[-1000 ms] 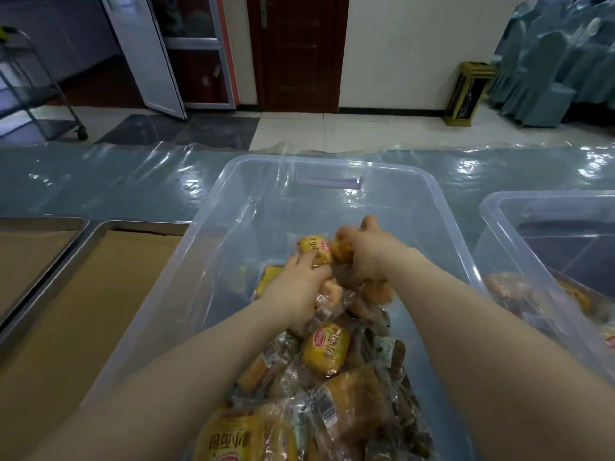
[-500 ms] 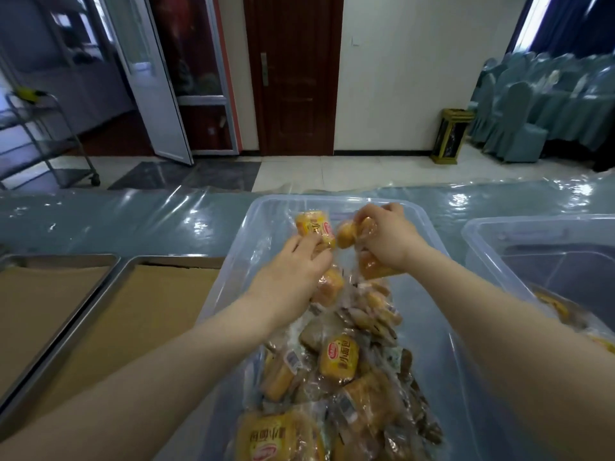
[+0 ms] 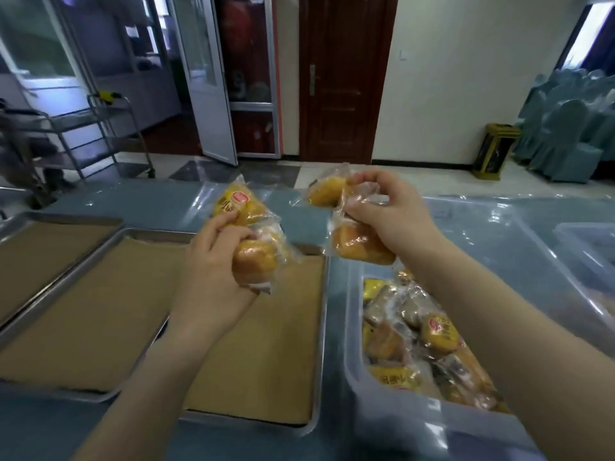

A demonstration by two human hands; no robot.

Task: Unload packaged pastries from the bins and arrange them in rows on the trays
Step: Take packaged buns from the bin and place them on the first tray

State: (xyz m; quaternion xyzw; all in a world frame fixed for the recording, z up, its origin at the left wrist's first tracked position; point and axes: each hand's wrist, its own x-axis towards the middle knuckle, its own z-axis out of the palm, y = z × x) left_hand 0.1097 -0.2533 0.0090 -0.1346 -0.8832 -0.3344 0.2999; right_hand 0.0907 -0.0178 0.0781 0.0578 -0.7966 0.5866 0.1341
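1. The left hand (image 3: 213,271) is held up over the nearer tray (image 3: 323,327). Its grip is clamped on two wrapped pastries: a yellow-labelled pastry (image 3: 238,204) sticks up past the fingertips, and a plain bun (image 3: 254,257) sits against the palm.
2. The right hand (image 3: 386,207) is raised near the far end of the bin (image 3: 399,430). Its grip is clamped on two more packets, an upper bun (image 3: 324,194) poking out to the left and a lower bun (image 3: 359,244) hanging beneath the fingers.
3. The bin is clear plastic, stands just beside the tray on its right, and holds a heap of wrapped pastries (image 3: 432,337).
4. The nearer tray is lined with brown paper (image 3: 100,311). A second tray (image 3: 50,217) with the same lining lies to its left.
5. A second bin (image 3: 585,247) shows at the right edge.
6. Everything rests on a blue surface (image 3: 149,201) under clear film.
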